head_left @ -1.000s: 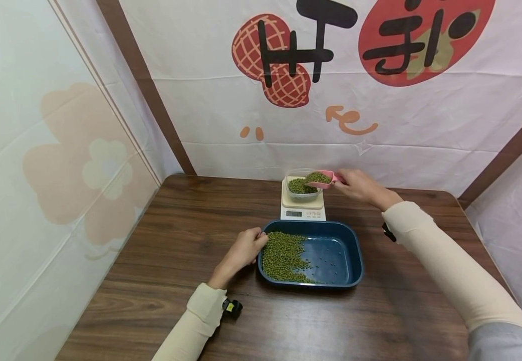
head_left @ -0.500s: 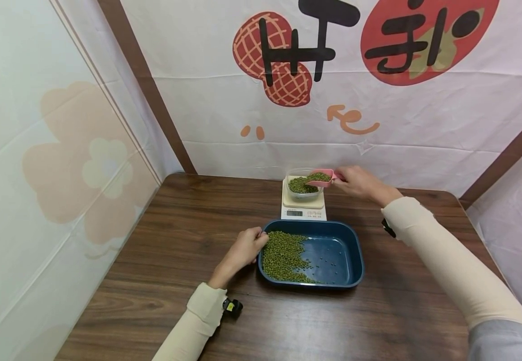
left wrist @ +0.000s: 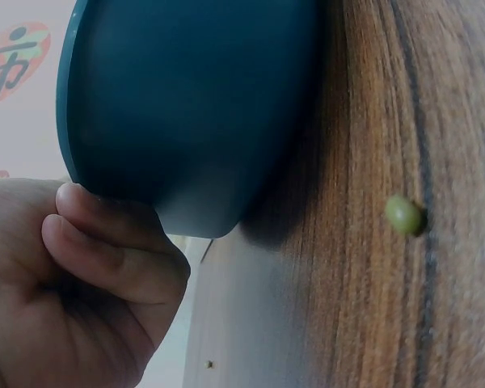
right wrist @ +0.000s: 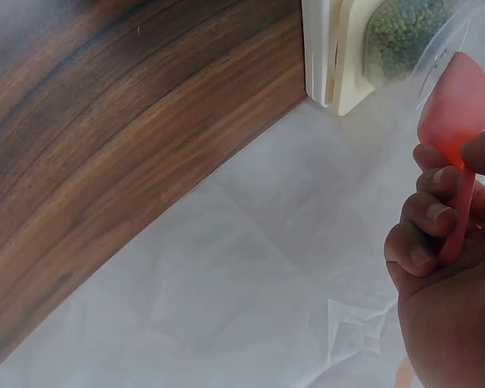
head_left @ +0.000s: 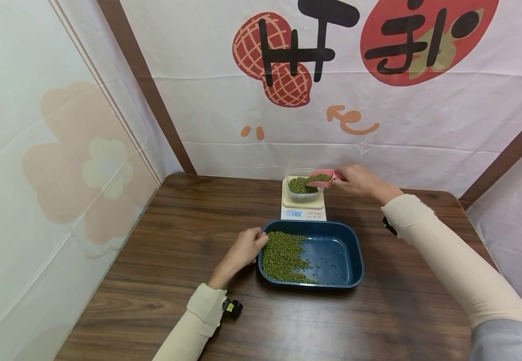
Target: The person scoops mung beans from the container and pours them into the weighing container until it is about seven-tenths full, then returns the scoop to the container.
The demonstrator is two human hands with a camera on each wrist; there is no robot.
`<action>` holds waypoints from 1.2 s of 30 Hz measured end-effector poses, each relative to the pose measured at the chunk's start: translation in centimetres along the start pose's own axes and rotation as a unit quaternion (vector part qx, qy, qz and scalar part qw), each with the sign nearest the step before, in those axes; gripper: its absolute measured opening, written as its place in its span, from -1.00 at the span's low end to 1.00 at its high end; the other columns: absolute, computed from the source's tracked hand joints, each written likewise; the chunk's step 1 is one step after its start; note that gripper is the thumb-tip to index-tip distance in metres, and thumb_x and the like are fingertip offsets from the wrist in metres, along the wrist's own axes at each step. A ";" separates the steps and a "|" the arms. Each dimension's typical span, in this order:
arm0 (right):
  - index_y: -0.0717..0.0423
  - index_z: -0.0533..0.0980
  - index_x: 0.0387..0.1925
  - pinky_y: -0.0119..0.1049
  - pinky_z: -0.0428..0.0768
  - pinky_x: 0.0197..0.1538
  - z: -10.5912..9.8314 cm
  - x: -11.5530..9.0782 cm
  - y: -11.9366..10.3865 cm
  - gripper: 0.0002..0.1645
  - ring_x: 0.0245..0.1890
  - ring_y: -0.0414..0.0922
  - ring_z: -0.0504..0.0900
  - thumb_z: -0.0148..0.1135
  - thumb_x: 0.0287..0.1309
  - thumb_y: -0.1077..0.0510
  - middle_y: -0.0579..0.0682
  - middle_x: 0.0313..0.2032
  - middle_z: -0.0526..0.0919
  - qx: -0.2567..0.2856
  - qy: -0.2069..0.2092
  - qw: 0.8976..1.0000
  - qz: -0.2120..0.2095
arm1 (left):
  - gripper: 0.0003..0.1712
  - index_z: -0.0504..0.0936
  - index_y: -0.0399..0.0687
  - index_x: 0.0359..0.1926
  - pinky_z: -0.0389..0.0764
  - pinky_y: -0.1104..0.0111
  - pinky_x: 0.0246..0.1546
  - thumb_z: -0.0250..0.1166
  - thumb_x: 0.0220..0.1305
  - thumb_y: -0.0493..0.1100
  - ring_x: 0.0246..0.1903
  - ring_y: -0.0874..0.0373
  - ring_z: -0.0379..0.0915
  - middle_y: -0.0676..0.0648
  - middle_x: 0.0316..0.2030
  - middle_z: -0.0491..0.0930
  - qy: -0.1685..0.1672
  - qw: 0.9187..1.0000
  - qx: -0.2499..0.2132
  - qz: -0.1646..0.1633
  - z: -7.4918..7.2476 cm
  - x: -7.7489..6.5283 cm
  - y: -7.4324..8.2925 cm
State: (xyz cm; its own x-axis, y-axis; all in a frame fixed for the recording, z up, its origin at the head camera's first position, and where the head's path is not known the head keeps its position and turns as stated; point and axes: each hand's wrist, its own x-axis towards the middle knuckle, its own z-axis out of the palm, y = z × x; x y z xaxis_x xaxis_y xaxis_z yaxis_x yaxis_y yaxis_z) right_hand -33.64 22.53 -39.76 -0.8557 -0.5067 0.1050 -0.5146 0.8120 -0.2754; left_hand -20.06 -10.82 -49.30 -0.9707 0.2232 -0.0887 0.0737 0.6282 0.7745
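My right hand (head_left: 357,181) grips the handle of a pink scoop (right wrist: 461,101), which carries green beans and is held over the right side of a clear plastic container (head_left: 303,196). Beans (head_left: 298,185) lie in that container, on the cream platform of a white kitchen scale (head_left: 313,214). The scale's small display (head_left: 294,214) glows blue with digits. In front of the scale stands a blue tray (head_left: 333,226), its left half covered by a heap of green beans (head_left: 282,255). My left hand (head_left: 243,248) pinches the tray's rim near its upper left corner.
Under everything is a brown wood-grain table (head_left: 171,215). A printed white cloth (head_left: 207,115) hangs along its back edge. One loose bean (left wrist: 405,215) lies on the table in the left wrist view. A few stray beans dot the tray's right half.
The scale's display has lit up blue; it was dark before. The scoop and right hand have shifted very slightly. The left hand and tray stay in place.
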 end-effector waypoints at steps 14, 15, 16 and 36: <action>0.11 0.42 -0.46 -0.26 0.25 -0.53 -0.9 0.2 -0.4 -0.80 -0.62 -0.12 0.28 0.11 0.26 0.13 -0.03 -0.64 0.32 -0.027 -0.005 0.999 -0.028 | -0.65 0.37 -0.09 -0.49 0.35 0.40 -0.79 -0.03 0.45 -0.05 -0.84 0.14 0.30 -0.05 -0.73 0.35 -0.002 1.000 -0.001 -0.006 0.0 0.0 -0.1; 0.12 0.42 -0.46 -0.26 0.25 -0.53 -0.9 0.2 -0.4 -0.80 -0.61 -0.11 0.29 0.11 0.26 0.13 -0.03 -0.63 0.33 -0.027 -0.007 0.999 -0.028 | -0.65 0.37 -0.09 -0.49 0.35 0.40 -0.79 -0.03 0.45 -0.05 -0.84 0.14 0.30 -0.05 -0.73 0.35 -0.002 1.000 0.000 -0.006 0.0 0.0 -0.1; 0.14 0.43 -0.45 -0.25 0.26 -0.52 -0.9 0.2 -0.4 -0.80 -0.60 -0.11 0.29 0.11 0.26 0.14 -0.02 -0.63 0.33 -0.029 -0.007 0.999 -0.029 | -0.65 0.37 -0.09 -0.49 0.35 0.40 -0.79 -0.03 0.45 -0.05 -0.84 0.14 0.30 -0.05 -0.74 0.35 -0.001 1.000 0.001 -0.005 0.0 0.0 -0.1; 0.09 0.47 -0.43 -0.22 0.33 -0.43 -2.4 0.6 -1.2 -0.80 -0.53 -0.05 0.38 0.08 0.28 0.10 0.00 -0.58 0.41 -0.055 -0.038 0.998 0.006 | -0.64 0.38 -0.10 -0.49 0.32 0.40 -0.81 -0.03 0.46 -0.04 -0.85 0.14 0.29 -0.03 -0.76 0.35 -0.002 1.000 -0.003 0.003 0.0 -0.1 0.0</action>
State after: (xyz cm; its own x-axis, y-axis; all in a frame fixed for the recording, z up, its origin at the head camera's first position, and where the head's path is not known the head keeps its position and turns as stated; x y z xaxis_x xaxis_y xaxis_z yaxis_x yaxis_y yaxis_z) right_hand -33.67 21.99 -37.13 -0.8573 -0.5139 0.0287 -0.5109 0.8428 -0.1696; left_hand -20.01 -10.88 -49.31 -0.9695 0.2292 -0.0870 0.0771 0.6221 0.7791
